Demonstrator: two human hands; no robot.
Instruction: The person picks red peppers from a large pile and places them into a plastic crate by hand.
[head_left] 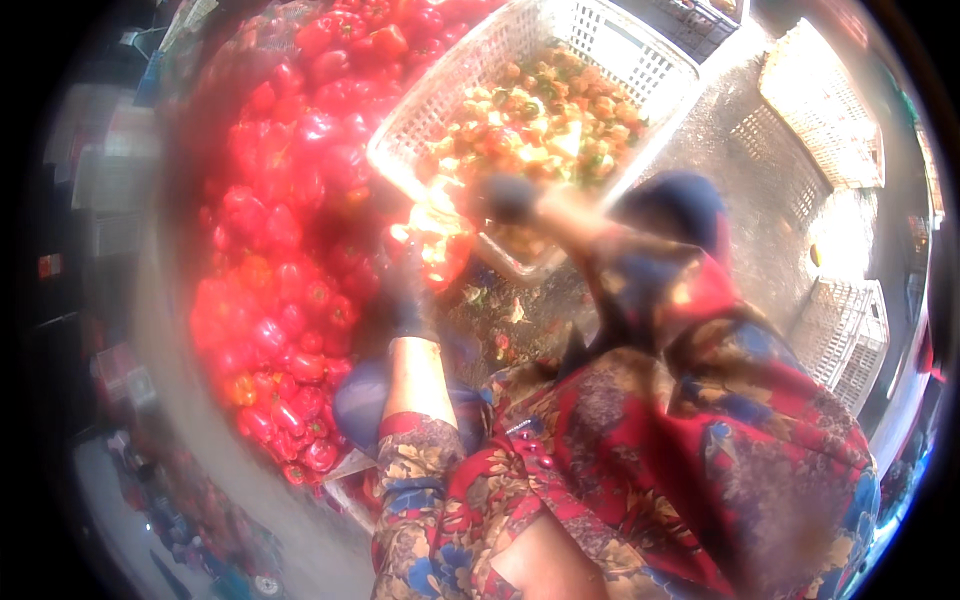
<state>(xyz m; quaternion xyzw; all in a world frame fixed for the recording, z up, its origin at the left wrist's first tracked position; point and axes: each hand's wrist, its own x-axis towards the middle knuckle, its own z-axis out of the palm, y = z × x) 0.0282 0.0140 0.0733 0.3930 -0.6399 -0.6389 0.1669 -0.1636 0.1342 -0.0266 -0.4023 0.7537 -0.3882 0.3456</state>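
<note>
left hand (402,292): curled on red pepper (447,252) | right hand (508,199): blurred, nearby

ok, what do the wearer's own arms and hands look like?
Left hand and right hand both look dark-gloved; blur hides finer detail. Left sleeve and right sleeve are loose, red with blue and tan flowers, ending short of the wrists, leaving some bare forearm.

You are at a produce-handling site, by its look: red peppers (285,340) heap on your left, a white perforated crate (625,35) holds yellowish scraps (545,115), and more crates (822,110) rest on the grey floor (715,135).
</note>
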